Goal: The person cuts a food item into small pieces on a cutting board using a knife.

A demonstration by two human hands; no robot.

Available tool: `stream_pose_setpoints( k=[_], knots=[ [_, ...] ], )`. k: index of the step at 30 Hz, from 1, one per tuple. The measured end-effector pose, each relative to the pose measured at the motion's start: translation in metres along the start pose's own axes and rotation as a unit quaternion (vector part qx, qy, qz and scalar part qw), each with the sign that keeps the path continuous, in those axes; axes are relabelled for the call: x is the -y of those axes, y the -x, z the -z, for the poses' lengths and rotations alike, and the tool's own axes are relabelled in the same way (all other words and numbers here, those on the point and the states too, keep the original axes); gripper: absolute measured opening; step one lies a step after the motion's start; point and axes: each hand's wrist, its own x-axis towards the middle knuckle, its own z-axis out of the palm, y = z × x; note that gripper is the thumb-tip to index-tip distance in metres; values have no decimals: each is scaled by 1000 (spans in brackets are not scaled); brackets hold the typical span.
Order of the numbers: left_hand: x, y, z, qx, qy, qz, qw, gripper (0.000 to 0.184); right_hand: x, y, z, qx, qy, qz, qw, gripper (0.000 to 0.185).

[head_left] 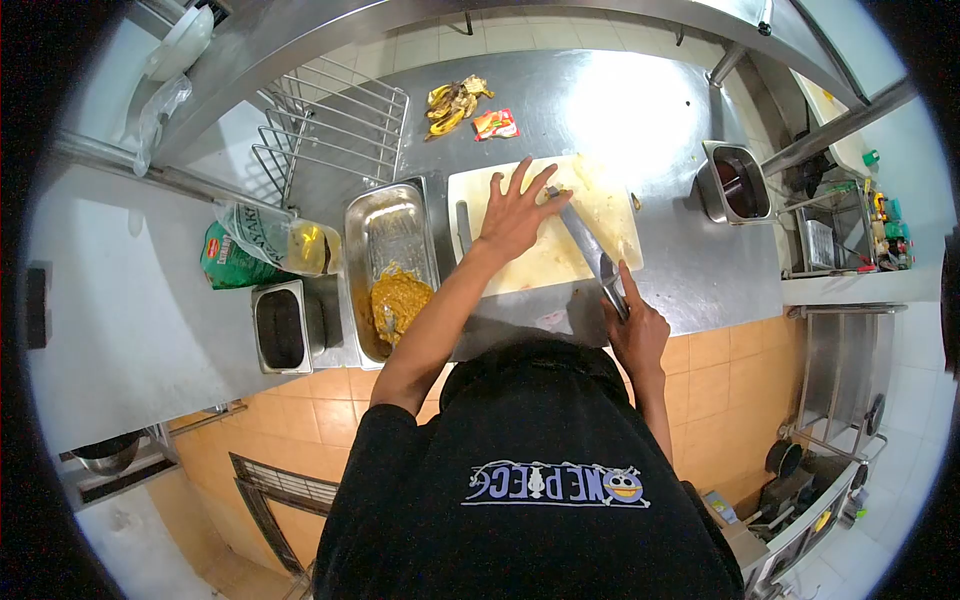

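My right hand point(638, 330) is closed around the handle of a large kitchen knife point(590, 242), index finger stretched along it. The blade lies diagonally over a white cutting board point(520, 272), tip pointing up and left. My left hand point(512, 222) is over the board with its fingers spread, the fingertips close to the blade's tip. Whether they touch the steel I cannot tell. A small dark bit shows at the tip. Pale yellowish smears mark the board's right side. Left of the board, a steel pan point(432, 240) contains a lumpy orange-brown mash point(400, 298) with a utensil in it.
Banana peels point(455, 105) and a red packet point(495, 124) lie behind the board. A wire rack point(345, 120) stands at the back left. Steel containers point(712, 195) point(312, 325) stand at both sides. A green bag point(225, 262) leans at left. An overhead shelf point(400, 22) crosses the top.
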Motion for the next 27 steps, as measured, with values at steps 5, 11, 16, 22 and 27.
stream_pose_setpoints(
  k=[5,11,16,22,27],
  knots=[
    [4,-2,3,24,-9,16,1000,81,1,3,4,10,-4,-8,1000,82],
    [12,-3,9,49,28,43,997,79,-10,9,-3,-23,-10,3,1000,79],
    [9,-4,19,30,170,54,984,83,-7,7,3,10,-4,-25,1000,79],
    [1,-9,30,86,118,18,989,87,-4,4,7,-7,-9,29,1000,87],
    [2,-7,30,118,108,11,987,85,2,-3,17,6,7,19,1000,89]
  ],
)
